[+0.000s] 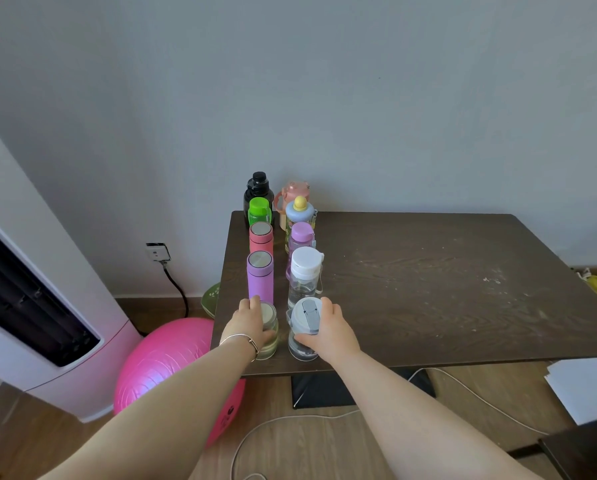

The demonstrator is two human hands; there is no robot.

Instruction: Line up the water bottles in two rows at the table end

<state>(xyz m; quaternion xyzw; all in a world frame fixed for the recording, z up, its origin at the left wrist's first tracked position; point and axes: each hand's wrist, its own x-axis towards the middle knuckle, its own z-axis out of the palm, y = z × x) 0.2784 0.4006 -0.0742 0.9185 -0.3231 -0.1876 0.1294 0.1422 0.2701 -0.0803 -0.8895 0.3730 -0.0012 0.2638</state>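
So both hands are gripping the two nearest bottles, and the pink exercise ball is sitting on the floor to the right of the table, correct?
Not quite. In the head view the pink exercise ball lies on the floor to the left of the table, not the right. The left hand and right hand do grip the two nearest bottles.

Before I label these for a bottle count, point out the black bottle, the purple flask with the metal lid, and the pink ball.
black bottle (257,194), head view, on its dark shoulder
purple flask (260,280), head view, on its body
pink ball (165,355), head view, on its upper curve
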